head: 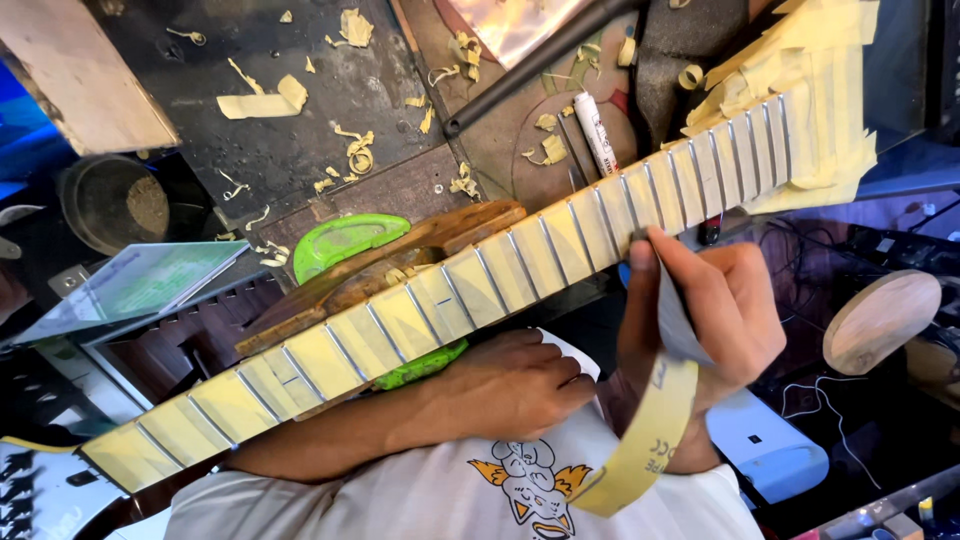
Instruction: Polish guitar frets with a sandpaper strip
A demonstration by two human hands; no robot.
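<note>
Workbench: tape strip point(668, 330) between fingers point(640, 262).

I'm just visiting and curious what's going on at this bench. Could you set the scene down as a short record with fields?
Main item: guitar neck lying slantwise, its wood between the metal frets covered in yellowish tape
Right hand: right hand pinches a tape strip at the neck's edge; the strip curls down toward the shirt
Left hand: left hand closed under the neck, nothing visibly held
Under the neck: wooden block and green plastic tool
Nearby: white marker, tape scraps scattered on the dark bench
</note>
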